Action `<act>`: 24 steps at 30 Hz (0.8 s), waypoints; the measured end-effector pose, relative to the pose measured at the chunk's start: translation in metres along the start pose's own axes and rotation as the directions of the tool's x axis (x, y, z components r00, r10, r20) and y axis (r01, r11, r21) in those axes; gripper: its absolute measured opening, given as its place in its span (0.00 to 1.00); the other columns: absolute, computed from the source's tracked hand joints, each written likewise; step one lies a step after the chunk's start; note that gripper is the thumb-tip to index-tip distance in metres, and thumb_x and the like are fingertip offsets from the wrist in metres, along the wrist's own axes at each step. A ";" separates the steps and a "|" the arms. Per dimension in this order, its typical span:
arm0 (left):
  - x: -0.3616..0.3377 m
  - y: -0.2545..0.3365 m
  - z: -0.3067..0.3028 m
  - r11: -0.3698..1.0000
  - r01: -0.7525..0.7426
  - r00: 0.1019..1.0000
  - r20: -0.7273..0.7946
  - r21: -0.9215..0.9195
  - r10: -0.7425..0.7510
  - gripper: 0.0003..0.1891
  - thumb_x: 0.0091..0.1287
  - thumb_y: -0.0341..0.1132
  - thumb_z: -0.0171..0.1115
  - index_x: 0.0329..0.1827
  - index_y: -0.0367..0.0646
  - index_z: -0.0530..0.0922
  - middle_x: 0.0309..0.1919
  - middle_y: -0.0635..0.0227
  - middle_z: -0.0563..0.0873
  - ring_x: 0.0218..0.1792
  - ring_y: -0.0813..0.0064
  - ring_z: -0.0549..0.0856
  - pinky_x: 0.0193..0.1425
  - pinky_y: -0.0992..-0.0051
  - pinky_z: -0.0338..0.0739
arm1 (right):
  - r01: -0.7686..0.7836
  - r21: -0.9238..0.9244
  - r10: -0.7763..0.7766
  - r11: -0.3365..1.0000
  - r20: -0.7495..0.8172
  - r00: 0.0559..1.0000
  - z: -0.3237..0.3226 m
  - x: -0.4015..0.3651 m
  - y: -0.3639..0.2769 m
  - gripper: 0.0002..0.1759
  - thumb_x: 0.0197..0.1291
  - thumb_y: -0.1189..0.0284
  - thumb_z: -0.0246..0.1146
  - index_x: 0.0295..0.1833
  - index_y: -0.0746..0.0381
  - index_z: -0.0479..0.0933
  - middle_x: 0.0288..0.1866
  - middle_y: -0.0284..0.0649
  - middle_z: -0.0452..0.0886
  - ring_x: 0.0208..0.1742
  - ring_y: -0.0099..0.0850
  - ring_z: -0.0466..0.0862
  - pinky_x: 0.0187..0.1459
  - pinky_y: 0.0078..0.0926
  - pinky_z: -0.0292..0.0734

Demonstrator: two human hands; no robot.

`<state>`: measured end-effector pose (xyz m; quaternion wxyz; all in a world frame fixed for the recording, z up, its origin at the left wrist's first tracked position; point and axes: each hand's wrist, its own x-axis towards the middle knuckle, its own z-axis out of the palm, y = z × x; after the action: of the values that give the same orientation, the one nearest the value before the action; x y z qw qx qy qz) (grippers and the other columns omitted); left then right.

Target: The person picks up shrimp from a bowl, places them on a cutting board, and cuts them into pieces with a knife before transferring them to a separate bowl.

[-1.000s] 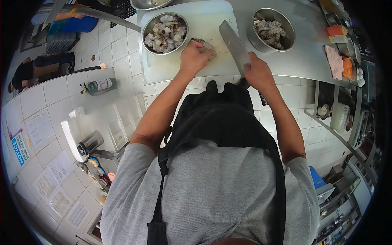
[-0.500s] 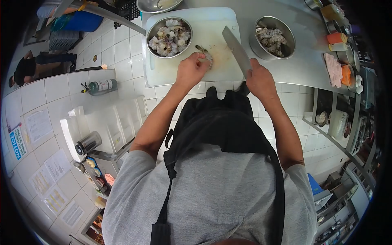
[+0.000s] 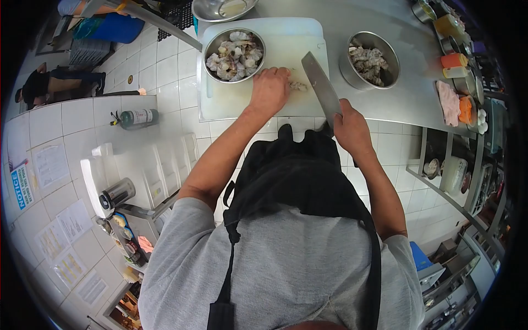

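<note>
My left hand (image 3: 270, 89) is closed over a shrimp (image 3: 297, 86) on the white cutting board (image 3: 225, 107); part of the shrimp shows to the right of my fingers. My right hand (image 3: 351, 127) is wrapped round the handle of a large knife (image 3: 322, 84), its blade slanting up and left over the board's right edge. A steel bowl of shrimp (image 3: 235, 56) sits on the board just above and left of my left hand. To the right of the knife, a second steel container (image 3: 391, 80) holds more shrimp on the metal counter.
Another steel bowl (image 3: 212, 12) stands past the board's top left. Jars, an orange-lidded container (image 3: 452, 60) and a pink cloth (image 3: 447, 103) line the counter's right side. A person (image 3: 49, 85) is at the far left, beyond a tiled low wall.
My left hand has moved right and turned palm down over the shrimp, which now lies sideways. My right hand and the knife are slightly lower in view.
</note>
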<state>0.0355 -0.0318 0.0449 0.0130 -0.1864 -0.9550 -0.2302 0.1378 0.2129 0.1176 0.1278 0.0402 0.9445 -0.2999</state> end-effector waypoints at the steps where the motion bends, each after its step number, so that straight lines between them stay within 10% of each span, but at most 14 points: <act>1: 0.001 -0.001 -0.002 0.999 0.003 1.000 0.002 -0.034 -0.003 0.09 0.71 0.34 0.67 0.51 0.46 0.87 0.45 0.61 0.89 0.54 0.53 0.88 0.57 0.48 0.80 | 0.014 0.011 -0.014 1.000 -0.024 1.000 -0.001 -0.004 -0.002 0.16 0.72 0.74 0.62 0.61 0.69 0.73 0.42 0.64 0.87 0.48 0.64 0.88 0.52 0.62 0.82; 8: -0.007 0.004 -0.005 0.990 -0.123 0.990 0.072 0.072 0.118 0.13 0.65 0.39 0.71 0.47 0.42 0.87 0.41 0.57 0.91 0.47 0.49 0.91 0.55 0.48 0.84 | 0.007 -0.004 -0.007 1.000 -0.062 0.998 0.002 -0.015 -0.005 0.15 0.72 0.74 0.63 0.60 0.68 0.73 0.42 0.63 0.87 0.46 0.64 0.88 0.50 0.61 0.82; 13: 0.022 0.011 -0.020 0.974 0.224 0.914 0.355 -0.042 -0.195 0.20 0.61 0.50 0.70 0.37 0.39 0.92 0.36 0.50 0.93 0.41 0.47 0.94 0.49 0.55 0.88 | 0.056 -0.022 -0.058 0.998 -0.086 0.995 0.003 -0.023 -0.010 0.15 0.73 0.74 0.62 0.61 0.67 0.72 0.45 0.62 0.87 0.45 0.63 0.88 0.48 0.61 0.82; 20: 0.050 0.012 -0.044 0.958 0.288 0.722 0.658 -0.003 -0.215 0.19 0.58 0.49 0.72 0.38 0.40 0.93 0.34 0.53 0.94 0.40 0.54 0.95 0.49 0.59 0.88 | 0.087 -0.205 -0.088 0.975 0.000 0.996 0.020 -0.016 -0.015 0.14 0.66 0.80 0.61 0.56 0.66 0.71 0.44 0.59 0.85 0.41 0.61 0.90 0.42 0.56 0.87; 24: 0.013 0.012 -0.017 1.000 -0.004 0.965 0.263 -0.018 0.008 0.16 0.62 0.44 0.70 0.44 0.43 0.94 0.42 0.50 0.93 0.42 0.51 0.94 0.53 0.54 0.89 | 0.079 -0.232 -0.077 0.969 0.018 0.997 0.018 -0.015 -0.024 0.10 0.71 0.78 0.58 0.55 0.65 0.70 0.45 0.58 0.84 0.42 0.62 0.89 0.44 0.58 0.86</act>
<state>0.0265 -0.0250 0.0664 -0.1149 -0.2182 -0.9457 -0.2116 0.1524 0.1833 0.1205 0.1241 -0.0134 0.9734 -0.1921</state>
